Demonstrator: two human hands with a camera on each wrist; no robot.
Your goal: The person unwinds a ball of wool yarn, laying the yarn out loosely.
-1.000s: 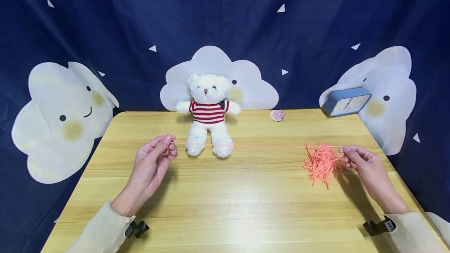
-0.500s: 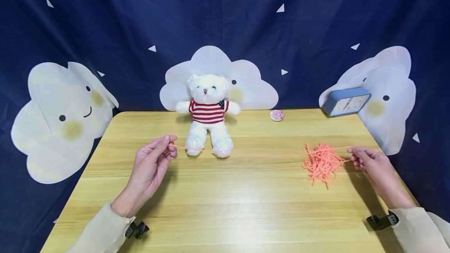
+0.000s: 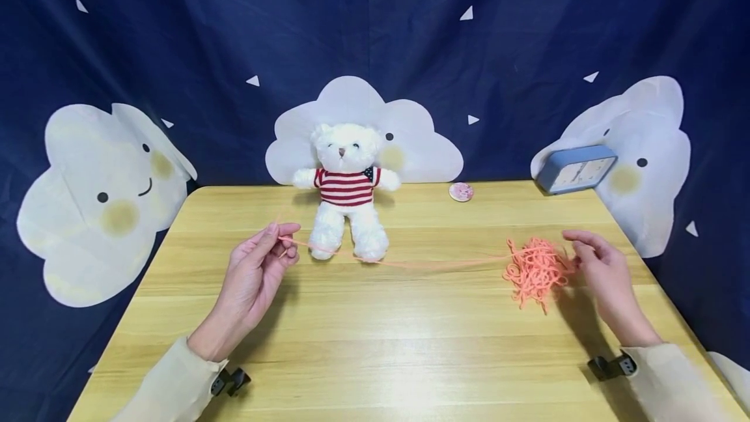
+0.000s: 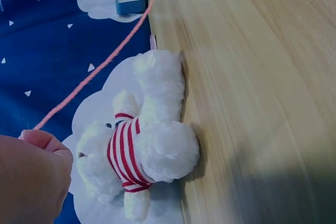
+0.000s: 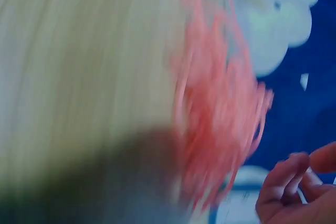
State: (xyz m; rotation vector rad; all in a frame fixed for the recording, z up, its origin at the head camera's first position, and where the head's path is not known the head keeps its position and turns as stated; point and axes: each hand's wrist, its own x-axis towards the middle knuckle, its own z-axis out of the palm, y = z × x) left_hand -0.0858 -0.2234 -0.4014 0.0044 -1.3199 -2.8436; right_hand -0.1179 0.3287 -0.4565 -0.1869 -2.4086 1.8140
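My left hand (image 3: pixel 271 247) pinches the end of an orange yarn strand (image 3: pixel 410 264) above the wooden table (image 3: pixel 375 344). The strand sags rightwards past the teddy bear's feet to a tangled orange yarn pile (image 3: pixel 534 269) on the table's right side. In the left wrist view the strand (image 4: pixel 100 66) runs up from my fingertips (image 4: pixel 44 140). My right hand (image 3: pixel 588 253) hovers just right of the pile with relaxed fingers and holds nothing. The right wrist view is blurred, showing the yarn pile (image 5: pixel 220 114) and loosely curled fingers (image 5: pixel 286 182).
A white teddy bear (image 3: pixel 348 191) in a red striped jumper sits at the table's back centre. A small round badge (image 3: pixel 461 192) lies to its right. A blue clock (image 3: pixel 577 168) stands at the back right corner. A dark blue cloud-print backdrop hangs behind.
My right hand has let go of the yarn and opened, drawing back towards the pile. The strand, taut before, now sags onto the table. The left hand has stayed put.
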